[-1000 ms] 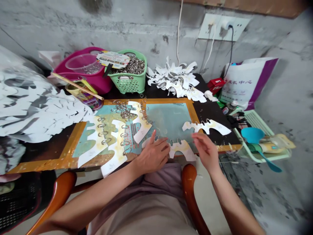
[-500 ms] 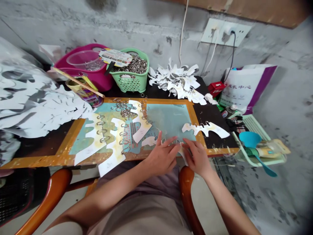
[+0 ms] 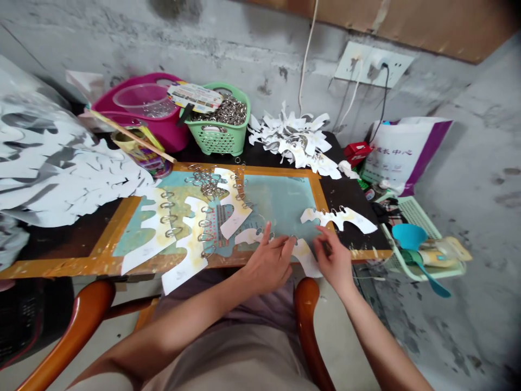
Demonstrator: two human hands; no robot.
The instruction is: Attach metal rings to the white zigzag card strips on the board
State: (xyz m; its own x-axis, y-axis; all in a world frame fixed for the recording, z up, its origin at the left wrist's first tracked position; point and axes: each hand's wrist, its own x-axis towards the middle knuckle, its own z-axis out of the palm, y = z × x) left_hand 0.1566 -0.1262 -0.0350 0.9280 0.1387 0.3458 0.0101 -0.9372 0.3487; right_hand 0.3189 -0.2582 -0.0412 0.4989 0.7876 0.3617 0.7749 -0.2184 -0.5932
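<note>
Inspection finds a yellow-stained paper cutout point(image 3: 305, 258) lying at the near edge of a teal cutting mat point(image 3: 280, 206), between the person's two hands. Its long axis runs from about 9 o'clock down toward 4 o'clock. The left hand point(image 3: 266, 266) sits over the 9 o'clock portion and is the nearer of the two; its fingers point(image 3: 280, 243) are spread, the index raised, with the tips reaching a metal binder ring point(image 3: 293, 237) on the upper edge. The right hand point(image 3: 334, 258) lies toward the 3 o'clock end, its fingers point(image 3: 325, 239) drawn together, close beside the paper. Whether either hand is clamped on the cutout cannot be determined from this view. A second ringed paper cutout point(image 3: 350, 220) lies at 2 o'clock from the right hand, on the dark bench point(image 3: 358, 190). A green plastic basket point(image 3: 211, 142) of rings stands at 11 o'clock.
</note>
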